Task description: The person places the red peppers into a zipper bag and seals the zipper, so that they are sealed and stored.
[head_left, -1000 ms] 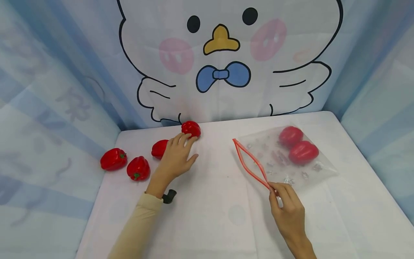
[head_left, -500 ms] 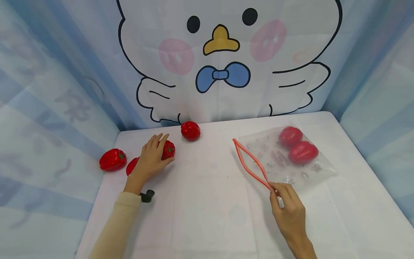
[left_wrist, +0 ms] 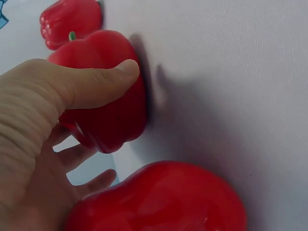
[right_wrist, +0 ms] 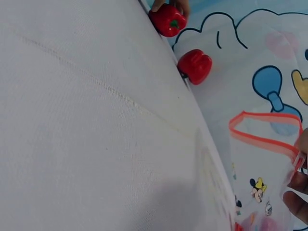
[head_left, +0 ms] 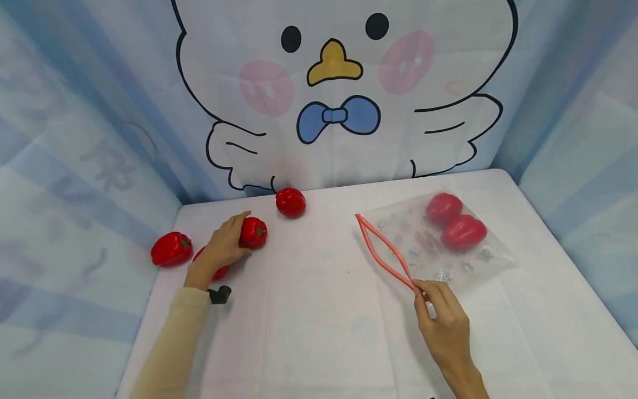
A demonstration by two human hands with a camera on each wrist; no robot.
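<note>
My left hand point(head_left: 219, 252) holds a red bell pepper point(head_left: 254, 234) at the left of the table; in the left wrist view its thumb lies across the held pepper point(left_wrist: 115, 122). Partly hidden beneath that hand is another red bell pepper point(head_left: 220, 273), close to the wrist camera as a large red pepper point(left_wrist: 163, 204). At the right, my right hand point(head_left: 443, 327) pinches the orange-red zip edge point(head_left: 376, 233) of a clear zip bag point(head_left: 399, 216). The bag's mouth gapes to the left. Two smooth, rounded red objects point(head_left: 463, 233) lie inside it.
A red bell pepper point(head_left: 291, 202) sits at the table's back edge, and another red bell pepper point(head_left: 171, 249) is at the left edge. White cloth covers the table point(head_left: 319, 321). A printed curtain point(head_left: 349, 155) stands behind, with pale blue curtains at both sides.
My left hand has drawn back from the rear pepper, leftward and nearer, onto the pepper it now holds. My right hand and the bag stay almost unmoved.
</note>
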